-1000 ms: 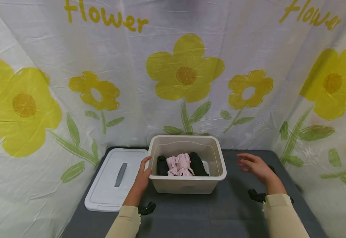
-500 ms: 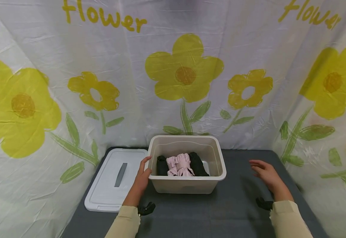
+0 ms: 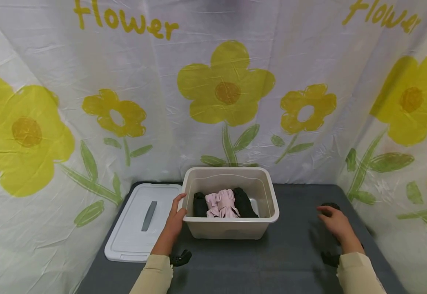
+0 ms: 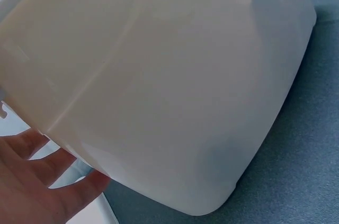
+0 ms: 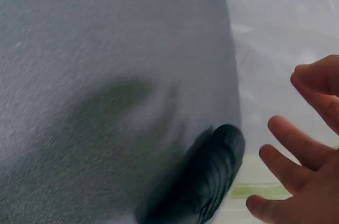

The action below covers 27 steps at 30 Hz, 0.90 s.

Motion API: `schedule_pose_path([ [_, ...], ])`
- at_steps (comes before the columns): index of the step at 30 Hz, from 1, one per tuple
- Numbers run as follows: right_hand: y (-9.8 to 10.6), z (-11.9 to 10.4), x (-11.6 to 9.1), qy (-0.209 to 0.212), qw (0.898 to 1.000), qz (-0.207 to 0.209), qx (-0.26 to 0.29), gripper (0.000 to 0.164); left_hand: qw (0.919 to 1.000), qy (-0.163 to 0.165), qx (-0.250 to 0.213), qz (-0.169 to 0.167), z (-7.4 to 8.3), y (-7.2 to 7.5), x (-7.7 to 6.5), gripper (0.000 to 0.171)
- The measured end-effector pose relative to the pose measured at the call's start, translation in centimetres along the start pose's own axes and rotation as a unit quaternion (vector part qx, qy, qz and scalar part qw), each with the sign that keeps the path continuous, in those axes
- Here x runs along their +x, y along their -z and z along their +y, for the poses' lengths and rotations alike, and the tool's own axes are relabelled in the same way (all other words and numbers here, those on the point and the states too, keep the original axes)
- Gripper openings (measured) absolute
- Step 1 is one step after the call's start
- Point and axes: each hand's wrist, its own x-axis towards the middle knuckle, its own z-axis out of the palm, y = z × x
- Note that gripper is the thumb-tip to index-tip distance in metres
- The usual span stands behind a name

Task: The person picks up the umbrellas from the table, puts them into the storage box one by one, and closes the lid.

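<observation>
A beige storage bin (image 3: pixel 226 228) stands at the middle of the table and holds rolled fabric items. Inside, a pink ruffled roll (image 3: pixel 226 200) lies between a black roll (image 3: pixel 199 205) and a larger black roll (image 3: pixel 245 203); they look like folded umbrellas. My left hand (image 3: pixel 174 222) rests against the bin's left side, its fingers fairly straight along the outer wall in the left wrist view. To the right, my right hand (image 3: pixel 337 223) hovers above another black, ribbed roll (image 5: pixel 204 179), fingers spread and apart from it. That hand hides much of this roll in the head view.
A white lid (image 3: pixel 132 228) with a grey handle (image 3: pixel 149 216) lies left of the bin. The dark grey table (image 3: pixel 235 265) ends at a flower-printed curtain (image 3: pixel 162 134) behind and at both sides.
My right hand has moved right and a little toward me, coming over the black roll on the table's right. The left hand and the bin have stayed in place.
</observation>
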Motion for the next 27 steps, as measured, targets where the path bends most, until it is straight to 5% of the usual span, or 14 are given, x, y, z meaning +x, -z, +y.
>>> schedule_pose_path([
  [16, -0.8, 2.7, -0.7, -0.058, 0.996, 0.009, -0.074, 0.053, 1.0000, 0.002, -0.002, -0.002, 0.1, 0.1, 0.0, 0.059],
  [27, -1.3, 4.2, -0.7, -0.101, 0.990, -0.031, -0.096, 0.063, 1.0000, 0.000, -0.006, 0.001, 0.2, -0.2, -0.1, 0.058],
])
